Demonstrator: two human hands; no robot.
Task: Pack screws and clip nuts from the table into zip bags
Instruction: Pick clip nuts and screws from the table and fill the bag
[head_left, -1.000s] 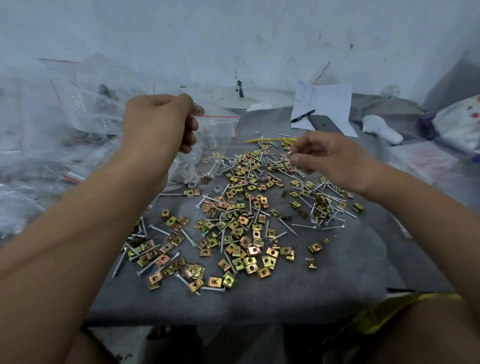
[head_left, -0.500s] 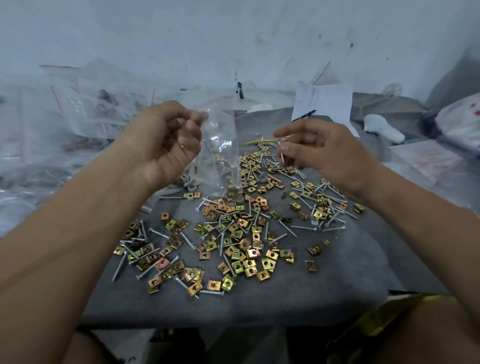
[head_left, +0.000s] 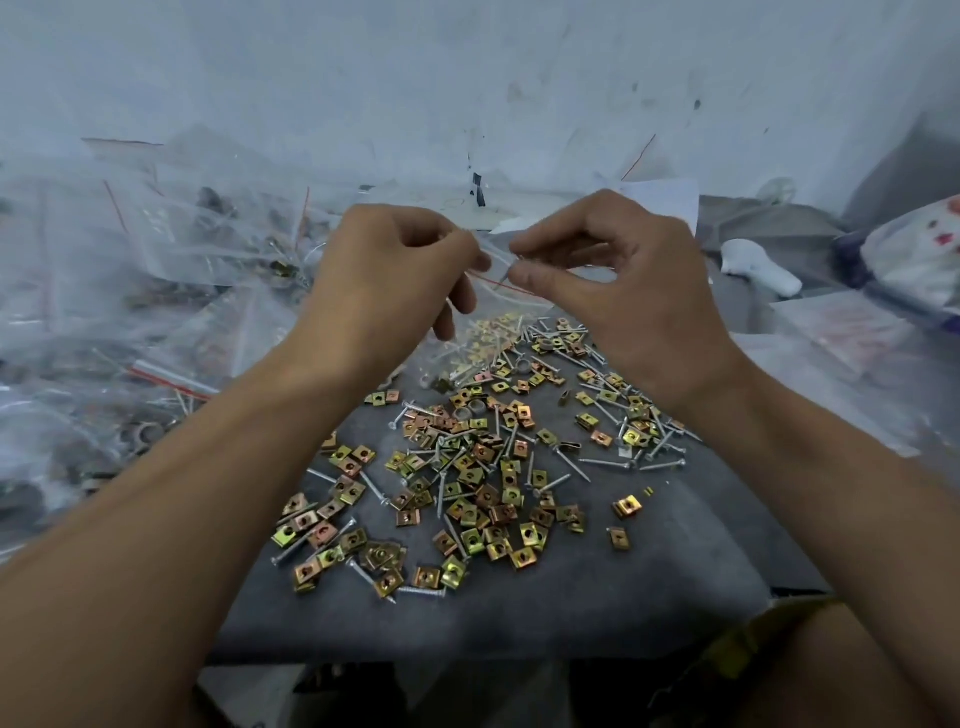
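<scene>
Both hands are up over the table, close together, and I see them working on one clear zip bag (head_left: 485, 312). My left hand (head_left: 395, 270) has its fingers curled and it pinches the top edge of the bag, near the red line at the mouth. I think it holds there so the mouth stays up and nothing falls out. My right hand (head_left: 618, 270) pinches too, with thumb and first finger pressed together right at the bag's mouth. A thin grey thing sticks out from those fingertips; it looks like a screw, but it is too small for me to be sure. I guess I am either dropping it in or starting to press the zip closed. The bag hangs down between the hands, and I can see some small metal bits at its bottom, resting near the pile. Under the hands lie the clip nuts (head_left: 467, 483), gold and orange squares, spread all over the dark grey table (head_left: 675, 571), with long silver screws (head_left: 608, 462) mixed in. Lots of them are not packed yet, so much of the job is left. Over on the left sits a big heap of bags (head_left: 130, 322), many with metal parts inside. Behind my right hand a white paper (head_left: 670, 197) leans by the wall.
</scene>
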